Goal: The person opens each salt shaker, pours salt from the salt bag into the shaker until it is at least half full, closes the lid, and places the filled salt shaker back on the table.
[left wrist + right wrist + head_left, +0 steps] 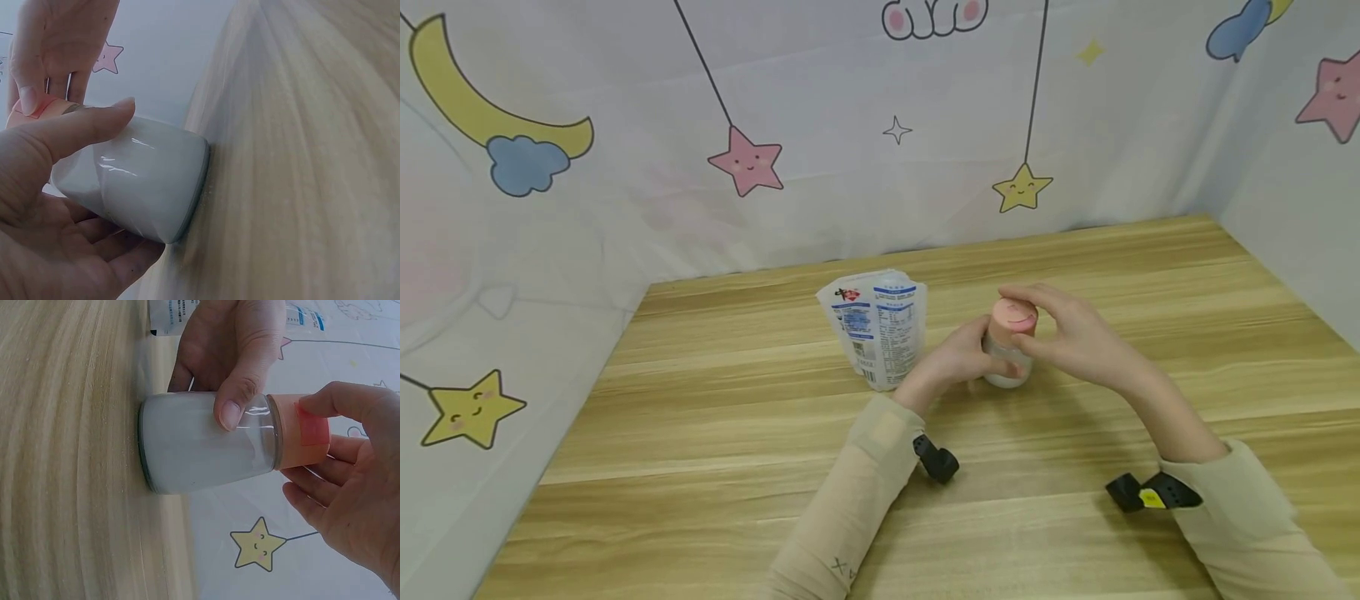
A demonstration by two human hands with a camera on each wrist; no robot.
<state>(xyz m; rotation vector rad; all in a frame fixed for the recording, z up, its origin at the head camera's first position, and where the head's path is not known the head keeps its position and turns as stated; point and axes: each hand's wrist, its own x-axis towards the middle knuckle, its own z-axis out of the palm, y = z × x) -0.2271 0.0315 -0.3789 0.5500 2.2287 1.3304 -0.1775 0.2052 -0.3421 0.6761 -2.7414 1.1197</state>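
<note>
A clear glass jar point(184, 447) filled with white contents stands upright on the table, topped by a pinkish-orange cap point(1015, 317) with a red patch on its side. My left hand point(958, 358) grips the jar's body, its thumb across the front and its fingers round the far side. At the top, my right hand point(1078, 337) holds the cap between thumb and fingers. In the right wrist view the cap sits on the neck of the jar, and the right thumb rests on the red patch.
Just left of my left hand stands a white printed pouch point(887, 333) with blue and red lettering. The wood-grain table point(715, 433) meets a white curtain point(850, 192) printed with stars at the back. Black wrist cameras sit on both sleeves.
</note>
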